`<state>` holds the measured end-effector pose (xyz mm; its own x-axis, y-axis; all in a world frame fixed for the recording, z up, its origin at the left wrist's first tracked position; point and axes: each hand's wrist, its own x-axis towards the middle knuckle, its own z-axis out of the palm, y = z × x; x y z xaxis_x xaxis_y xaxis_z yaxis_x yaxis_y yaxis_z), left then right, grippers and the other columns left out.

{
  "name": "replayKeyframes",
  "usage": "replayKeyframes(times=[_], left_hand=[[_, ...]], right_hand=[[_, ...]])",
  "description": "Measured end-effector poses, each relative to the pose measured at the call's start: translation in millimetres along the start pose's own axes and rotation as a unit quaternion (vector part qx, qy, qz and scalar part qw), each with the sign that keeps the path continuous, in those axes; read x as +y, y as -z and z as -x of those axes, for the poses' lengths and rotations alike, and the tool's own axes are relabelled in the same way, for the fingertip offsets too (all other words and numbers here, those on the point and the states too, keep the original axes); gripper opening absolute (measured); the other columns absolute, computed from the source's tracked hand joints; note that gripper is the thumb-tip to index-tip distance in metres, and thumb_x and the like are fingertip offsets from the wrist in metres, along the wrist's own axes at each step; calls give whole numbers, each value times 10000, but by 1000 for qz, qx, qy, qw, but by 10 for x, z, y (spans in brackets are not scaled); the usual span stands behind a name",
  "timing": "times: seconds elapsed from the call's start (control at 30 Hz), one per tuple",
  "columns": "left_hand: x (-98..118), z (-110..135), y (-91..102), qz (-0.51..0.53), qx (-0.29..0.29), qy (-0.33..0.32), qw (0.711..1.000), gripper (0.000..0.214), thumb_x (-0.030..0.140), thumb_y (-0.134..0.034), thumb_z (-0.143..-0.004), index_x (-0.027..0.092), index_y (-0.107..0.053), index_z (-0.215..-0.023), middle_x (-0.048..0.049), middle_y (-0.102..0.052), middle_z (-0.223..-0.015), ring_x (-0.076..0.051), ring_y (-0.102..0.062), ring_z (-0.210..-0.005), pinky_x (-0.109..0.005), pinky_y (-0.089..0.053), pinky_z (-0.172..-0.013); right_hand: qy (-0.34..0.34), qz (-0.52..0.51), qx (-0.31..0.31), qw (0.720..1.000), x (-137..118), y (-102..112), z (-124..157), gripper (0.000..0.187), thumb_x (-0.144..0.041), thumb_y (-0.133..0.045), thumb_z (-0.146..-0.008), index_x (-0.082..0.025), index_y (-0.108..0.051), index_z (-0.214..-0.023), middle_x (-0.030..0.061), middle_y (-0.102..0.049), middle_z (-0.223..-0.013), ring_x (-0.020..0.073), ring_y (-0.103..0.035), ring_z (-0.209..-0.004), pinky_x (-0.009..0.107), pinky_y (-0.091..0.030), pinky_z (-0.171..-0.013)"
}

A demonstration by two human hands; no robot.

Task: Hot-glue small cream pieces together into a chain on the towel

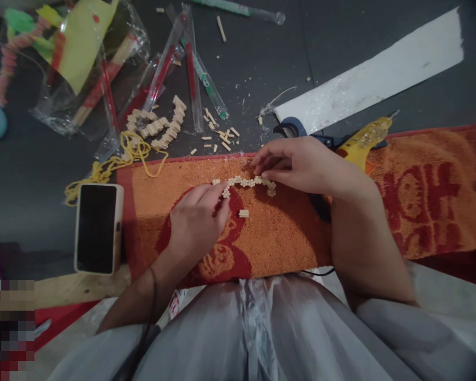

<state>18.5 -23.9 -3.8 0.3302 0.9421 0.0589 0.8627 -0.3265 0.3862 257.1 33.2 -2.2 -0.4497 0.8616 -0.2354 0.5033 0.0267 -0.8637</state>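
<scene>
An arched strip of small pale wooden stick pieces (248, 182) lies on an orange and red towel (285, 233). My left hand (196, 222) rests on the towel with its fingertips pinched on the strip's left end. My right hand (297, 164) comes in from the right, its fingers pressed together on the strip's right end. A single short bundle of cut sticks (243, 213) lies loose on the towel just below the arch, beside my left fingers.
A phone (98, 227) lies left of the towel, by yellow string (115, 161). Behind are glued stick rows (162, 127), scattered stick bits, packets of chopsticks (190, 69), a yellow glue gun (363, 143), a tape roll (291, 128) and a white strip (373, 79).
</scene>
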Motion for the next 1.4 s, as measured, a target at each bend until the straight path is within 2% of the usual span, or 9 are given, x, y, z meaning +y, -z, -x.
replayKeyframes(times=[0.6, 1.03, 1.4], left_hand=[[-1, -6, 10, 2, 4, 5, 1000, 285, 200, -590, -896, 204, -726, -1146, -43, -773, -985, -164, -727, -854, -267, -580, -821], [15, -15, 18, 6, -13, 18, 1000, 284, 215, -598, -896, 218, -716, -1153, -43, -766, -979, -165, -723, -861, -274, -582, -840], [14, -12, 10, 3, 13, -1, 1000, 275, 197, -596, -892, 183, -729, -1132, -54, -769, -969, -168, -729, -849, -264, -577, -815]], right_hand=[[0, 3, 1, 1000, -8, -4, 2, 212, -126, -626, -809, -229, -700, -980, 27, -775, -961, 204, -743, -918, 331, -597, -852], [-16, 2, -1, 1000, -16, 2, -1, 194, -182, -660, -817, -239, -717, -994, 24, -777, -967, 210, -739, -948, 338, -595, -878], [-4, -1, 5, 1000, -12, -3, 1, 208, -129, -654, -797, -238, -708, -966, 21, -772, -945, 207, -745, -910, 328, -589, -854]])
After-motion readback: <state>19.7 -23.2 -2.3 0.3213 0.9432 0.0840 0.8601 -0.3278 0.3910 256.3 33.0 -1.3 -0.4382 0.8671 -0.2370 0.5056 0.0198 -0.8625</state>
